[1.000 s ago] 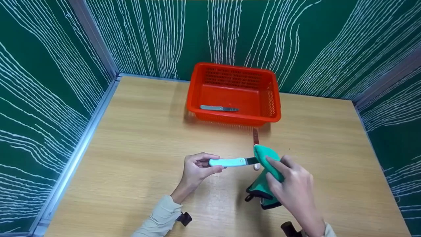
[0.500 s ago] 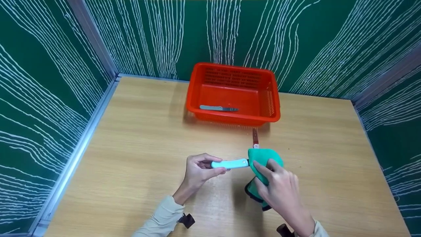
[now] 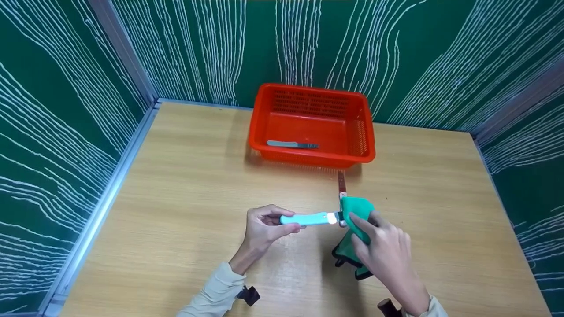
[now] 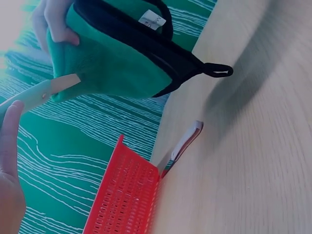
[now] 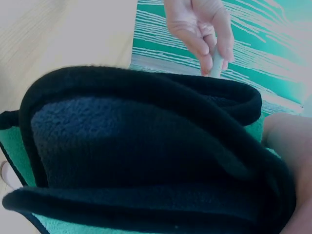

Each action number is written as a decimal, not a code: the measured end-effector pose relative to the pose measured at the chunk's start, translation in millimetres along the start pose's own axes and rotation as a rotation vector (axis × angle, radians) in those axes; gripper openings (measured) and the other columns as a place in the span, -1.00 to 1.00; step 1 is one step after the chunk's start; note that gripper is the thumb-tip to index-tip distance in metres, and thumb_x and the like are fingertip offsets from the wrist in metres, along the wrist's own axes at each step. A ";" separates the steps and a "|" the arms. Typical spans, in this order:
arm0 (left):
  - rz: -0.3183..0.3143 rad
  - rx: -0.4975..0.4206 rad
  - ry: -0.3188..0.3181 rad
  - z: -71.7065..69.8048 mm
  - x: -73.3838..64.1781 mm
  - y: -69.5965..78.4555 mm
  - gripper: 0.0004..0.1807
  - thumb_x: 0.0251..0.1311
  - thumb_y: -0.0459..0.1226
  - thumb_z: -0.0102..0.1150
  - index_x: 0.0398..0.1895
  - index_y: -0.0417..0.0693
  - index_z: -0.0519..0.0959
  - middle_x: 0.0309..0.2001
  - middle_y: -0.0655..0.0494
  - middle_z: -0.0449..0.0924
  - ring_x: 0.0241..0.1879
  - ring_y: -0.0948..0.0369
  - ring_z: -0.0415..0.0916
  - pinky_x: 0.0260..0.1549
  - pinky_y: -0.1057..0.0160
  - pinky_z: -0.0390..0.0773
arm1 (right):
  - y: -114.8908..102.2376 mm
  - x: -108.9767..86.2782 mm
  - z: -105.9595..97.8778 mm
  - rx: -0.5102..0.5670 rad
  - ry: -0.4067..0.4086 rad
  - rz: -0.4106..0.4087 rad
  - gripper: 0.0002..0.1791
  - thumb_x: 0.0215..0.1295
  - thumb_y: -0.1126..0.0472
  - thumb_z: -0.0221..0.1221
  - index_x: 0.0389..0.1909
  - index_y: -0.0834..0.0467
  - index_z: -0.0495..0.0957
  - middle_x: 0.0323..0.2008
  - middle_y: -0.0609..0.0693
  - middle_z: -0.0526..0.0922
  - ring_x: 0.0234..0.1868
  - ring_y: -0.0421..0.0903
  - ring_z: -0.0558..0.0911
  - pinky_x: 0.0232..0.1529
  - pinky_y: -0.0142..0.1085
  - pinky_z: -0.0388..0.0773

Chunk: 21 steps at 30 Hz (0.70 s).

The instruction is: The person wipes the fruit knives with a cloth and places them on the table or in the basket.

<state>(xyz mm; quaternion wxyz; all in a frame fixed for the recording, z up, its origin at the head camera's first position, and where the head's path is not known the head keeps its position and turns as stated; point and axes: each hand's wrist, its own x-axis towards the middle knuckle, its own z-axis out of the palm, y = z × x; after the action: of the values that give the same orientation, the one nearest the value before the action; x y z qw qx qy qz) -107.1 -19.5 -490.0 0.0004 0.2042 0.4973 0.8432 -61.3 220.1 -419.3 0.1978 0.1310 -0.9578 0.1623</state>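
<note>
My left hand (image 3: pixel 263 228) pinches the end of a turquoise handle on a knife (image 3: pixel 308 219), held level above the table. Its short blade points right, and the tip is hidden in a green cloth (image 3: pixel 358 207) with black edging. My right hand (image 3: pixel 387 246) grips the folded cloth around the blade, fingers pressing from above. In the left wrist view, part of the bare blade (image 4: pixel 66 83) shows just before the cloth. Dark inner folds of the cloth (image 5: pixel 131 141) fill most of the right wrist view.
A red plastic basket (image 3: pixel 312 156) stands at the back of the wooden table, with a grey-handled knife (image 3: pixel 283 144) inside. A knife with a brown-red part (image 3: pixel 342 181) and a pale part lies in front of it, partly behind the cloth. Green walls with white lines surround the table.
The cloth slid left along the blade up to the handle, then back right, baring some blade again. My left hand stayed nearly still, holding the knife.
</note>
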 end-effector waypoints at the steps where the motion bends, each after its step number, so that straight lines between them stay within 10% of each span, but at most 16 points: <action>1: 0.001 -0.003 -0.001 -0.2 0.1 0.5 -0.69 -0.12 -0.56 0.37 -0.31 -0.65 0.53 -0.39 -0.29 0.66 -0.47 -0.02 0.67 -0.47 0.02 0.67 | 1.4 0.1 -0.1 0.001 0.004 0.004 -0.65 -0.08 0.32 0.27 -0.17 0.16 0.71 -0.57 0.02 0.38 -0.77 -0.22 0.16 -0.81 -0.47 0.10; 21: 0.015 0.105 0.005 -8.8 3.4 -0.8 -0.70 -0.12 -0.56 0.38 -0.29 -0.62 0.55 -0.39 -0.41 0.61 -0.49 -0.02 0.67 -0.51 0.05 0.67 | 16.0 0.1 -2.1 0.064 0.073 0.093 -0.68 -0.09 0.39 0.24 -0.22 0.20 0.72 -0.51 0.09 0.48 -0.69 -0.13 0.28 -0.75 -0.40 0.22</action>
<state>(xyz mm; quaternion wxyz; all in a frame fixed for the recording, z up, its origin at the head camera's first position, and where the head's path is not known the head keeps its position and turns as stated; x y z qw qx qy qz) -113.4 -25.7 -493.2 -0.0181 0.2055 0.5394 0.8164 -65.7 235.4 -421.6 0.2203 0.0867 -0.9494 0.2065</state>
